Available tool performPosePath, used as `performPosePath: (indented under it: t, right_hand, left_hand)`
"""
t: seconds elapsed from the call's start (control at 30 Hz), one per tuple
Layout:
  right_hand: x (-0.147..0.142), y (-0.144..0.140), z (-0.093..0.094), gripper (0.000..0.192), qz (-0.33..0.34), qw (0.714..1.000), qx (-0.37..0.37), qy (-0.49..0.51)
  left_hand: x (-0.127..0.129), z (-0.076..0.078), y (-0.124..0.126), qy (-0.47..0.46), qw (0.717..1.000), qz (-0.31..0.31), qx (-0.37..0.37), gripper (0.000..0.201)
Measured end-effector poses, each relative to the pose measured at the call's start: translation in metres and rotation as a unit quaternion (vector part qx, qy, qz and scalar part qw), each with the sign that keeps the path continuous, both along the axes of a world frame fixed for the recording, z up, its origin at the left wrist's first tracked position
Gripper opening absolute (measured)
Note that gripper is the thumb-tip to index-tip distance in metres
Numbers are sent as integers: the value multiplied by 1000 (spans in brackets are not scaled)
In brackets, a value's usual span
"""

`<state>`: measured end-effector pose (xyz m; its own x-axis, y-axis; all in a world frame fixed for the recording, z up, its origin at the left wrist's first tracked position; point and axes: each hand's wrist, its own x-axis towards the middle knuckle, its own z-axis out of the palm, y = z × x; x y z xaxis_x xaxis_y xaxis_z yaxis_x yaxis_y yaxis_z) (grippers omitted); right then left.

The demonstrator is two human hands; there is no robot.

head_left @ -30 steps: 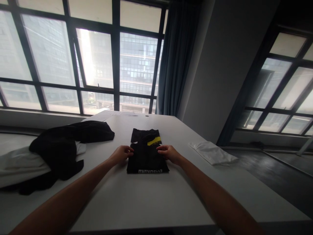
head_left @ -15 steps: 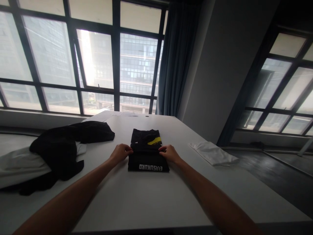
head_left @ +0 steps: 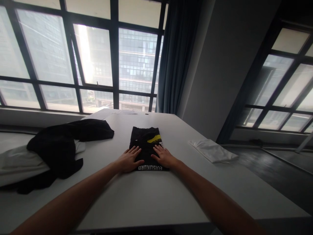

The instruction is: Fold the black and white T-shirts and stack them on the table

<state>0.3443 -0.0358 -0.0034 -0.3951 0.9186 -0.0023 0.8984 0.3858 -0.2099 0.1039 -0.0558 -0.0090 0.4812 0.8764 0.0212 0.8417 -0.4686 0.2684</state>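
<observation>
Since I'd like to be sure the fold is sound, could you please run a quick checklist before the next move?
1. Both palms flat on the folded black shirt, left hand and right hand: ok.
2. Shirt lies fully on the white table: ok.
3. Edges squared: cannot tell, hands cover them.
4. Loose black garment apart from shirt: ok.
5. Folded white cloth apart from shirt: ok.

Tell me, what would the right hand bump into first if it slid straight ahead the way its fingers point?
The right hand lies flat on the folded black shirt, fingers aimed up and slightly left. It would probably cross the shirt's yellow patch first, then bare white table.
</observation>
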Motion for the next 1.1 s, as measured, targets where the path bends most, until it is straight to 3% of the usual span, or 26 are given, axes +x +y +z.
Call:
performPosePath:
  t: [0.23, 0.33, 0.4, 0.5, 0.6, 0.8, 0.93, 1.1]
  right_hand:
    - [5, -2, 5, 95, -34, 999, -5, -33]
    - [3, -2, 6, 87, -17, 999, 39, -10]
    - [3, 0, 4, 81, 8, 1000, 27, 8]
    - [10, 5, 2, 75, 34, 999, -35, 24]
    - [22, 12, 1, 68, 37, 997, -47, 39]
    - [48, 16, 13, 55, 1, 998, -59, 33]
    - [53, 4, 31, 68, 34, 996, -66, 57]
    - [50, -10, 50, 64, 92, 986, -122, 66]
  left_hand:
    - [-2, 20, 1, 70, 993, 73, -64, 115]
    - [2, 21, 15, 55, 998, 29, 18, 97]
    - [2, 16, 27, 34, 998, -13, 56, 82]
    - [-5, 6, 42, 28, 999, -26, 20, 77]
    - [-18, 4, 47, 32, 999, -15, -5, 74]
    - [-50, 20, 28, 47, 999, -17, -5, 55]
    - [-60, 28, 9, 7, 997, -77, 1, 56]
    - [-58, 33, 3, -50, 990, -114, -62, 51]
